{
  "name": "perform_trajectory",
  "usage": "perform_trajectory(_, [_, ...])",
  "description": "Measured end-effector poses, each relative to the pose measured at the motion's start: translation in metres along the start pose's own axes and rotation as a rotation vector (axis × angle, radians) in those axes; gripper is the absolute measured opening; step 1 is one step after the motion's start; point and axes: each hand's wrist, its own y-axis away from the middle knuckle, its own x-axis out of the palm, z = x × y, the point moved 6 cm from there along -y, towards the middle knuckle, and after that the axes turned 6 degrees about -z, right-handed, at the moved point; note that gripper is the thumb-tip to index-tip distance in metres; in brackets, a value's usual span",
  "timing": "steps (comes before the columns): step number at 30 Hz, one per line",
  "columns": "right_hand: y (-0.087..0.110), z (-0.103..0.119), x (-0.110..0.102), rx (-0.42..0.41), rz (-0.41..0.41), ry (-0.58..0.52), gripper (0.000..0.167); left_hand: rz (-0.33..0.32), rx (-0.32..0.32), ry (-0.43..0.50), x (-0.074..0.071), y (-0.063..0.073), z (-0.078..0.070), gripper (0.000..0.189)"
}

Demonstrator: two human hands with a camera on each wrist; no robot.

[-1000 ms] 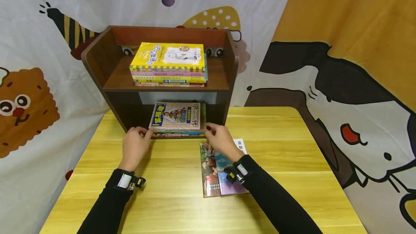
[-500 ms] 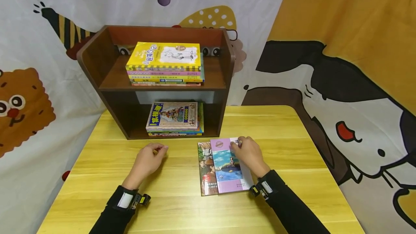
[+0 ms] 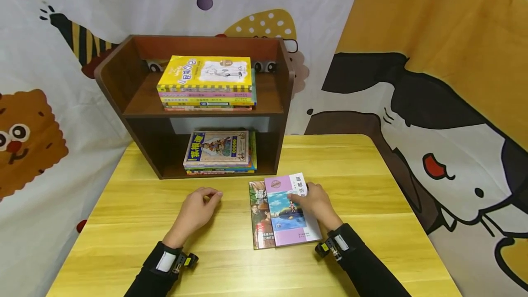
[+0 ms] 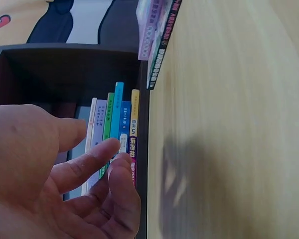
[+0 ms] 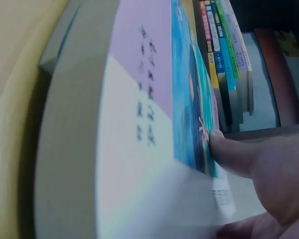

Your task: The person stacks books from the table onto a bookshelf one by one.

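A purple and white book (image 3: 286,223) with a blue lake picture lies on the table, overlapping a darker book (image 3: 261,223) on its left. My right hand (image 3: 317,203) grips the purple book by its right edge, thumb on the cover. In the right wrist view the book's page block (image 5: 70,129) fills the left side, and the thumb (image 5: 234,152) presses the cover; the other fingers are mostly hidden. My left hand (image 3: 195,214) is over the table left of the books, fingers loosely bent and holding nothing. The left wrist view shows the same hand (image 4: 84,179) with thumb and fingertips apart.
A dark brown two-tier bookshelf (image 3: 284,125) stands at the back of the wooden table (image 3: 346,159). A stack topped by a yellow book (image 3: 185,70) lies on its upper shelf; another stack (image 3: 218,148) lies below. A cartoon-printed cloth (image 3: 321,8) hangs behind.
Both hands have left the lower stack of books. My right hand has moved to the purple book's right edge and now grips it; my left hand has come back toward the table's middle.
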Motion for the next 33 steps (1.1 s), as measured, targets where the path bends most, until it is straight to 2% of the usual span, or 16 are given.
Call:
perform_trajectory(3, [0.0,0.0,0.0,-0.002,-0.024,-0.055,0.06,-0.008,0.006,0.0,0.0,0.001,-0.002,0.033])
perform_trajectory(9, [0.005,0.0,0.001,-0.061,-0.048,-0.1,0.062,0.017,0.018,0.038,0.001,0.003,-0.006,0.031])
perform_trajectory(16, [0.011,0.004,-0.006,-0.11,-0.062,-0.264,0.045,0.025,0.049,0.088,-0.002,0.002,-0.011,0.03])
perform_trajectory(19, [0.015,0.011,-0.008,-0.136,-0.021,-0.365,0.041,0.028,0.065,0.112,-0.004,0.001,-0.015,0.031])
perform_trajectory(23, [0.022,0.033,-0.014,-0.204,0.053,-0.463,0.043,-0.011,0.122,0.198,-0.011,0.0,-0.028,0.036])
perform_trajectory(26, [0.024,0.06,-0.025,-0.314,0.091,-0.462,0.047,-0.032,0.225,0.282,-0.018,-0.001,-0.047,0.04])
perform_trajectory(28, [0.026,0.079,-0.032,-0.385,0.124,-0.439,0.049,-0.013,0.302,0.339,-0.021,0.001,-0.062,0.042])
perform_trajectory(30, [0.027,0.098,-0.037,-0.444,0.168,-0.405,0.05,0.035,0.359,0.399,-0.021,0.005,-0.076,0.048])
perform_trajectory(33, [0.029,0.125,-0.038,-0.524,0.259,-0.331,0.051,0.087,0.389,0.438,-0.018,0.013,-0.087,0.057])
